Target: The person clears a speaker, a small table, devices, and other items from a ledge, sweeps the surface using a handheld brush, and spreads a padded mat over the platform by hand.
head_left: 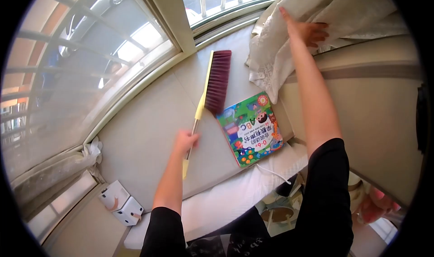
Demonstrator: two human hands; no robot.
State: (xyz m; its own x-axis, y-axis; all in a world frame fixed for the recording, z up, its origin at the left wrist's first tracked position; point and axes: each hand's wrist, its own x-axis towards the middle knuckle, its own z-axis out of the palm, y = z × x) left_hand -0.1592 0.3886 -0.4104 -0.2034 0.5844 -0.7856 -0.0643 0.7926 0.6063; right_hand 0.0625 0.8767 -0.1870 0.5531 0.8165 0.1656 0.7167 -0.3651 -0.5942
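Note:
My left hand (pixel 186 141) is wrapped round the metal shaft of a long brush (pixel 218 80) with a pale yellow handle and dark red bristles. The brush lies along the window sill, its bristles to the right. At the upper right, my right hand (pixel 308 32) rests against a cream curtain (pixel 273 53), its fingers spread. A colourful children's book (pixel 252 129) with ABC and Chinese characters on its cover lies on the sill, just below the bristles.
Barred windows (pixel 113 44) run along the left and top. A white box-like object (pixel 121 202) stands at the lower left, near a gathered curtain (pixel 58 171). White padded bedding (pixel 221 205) borders the sill, and a pink item (pixel 377 205) is at the lower right.

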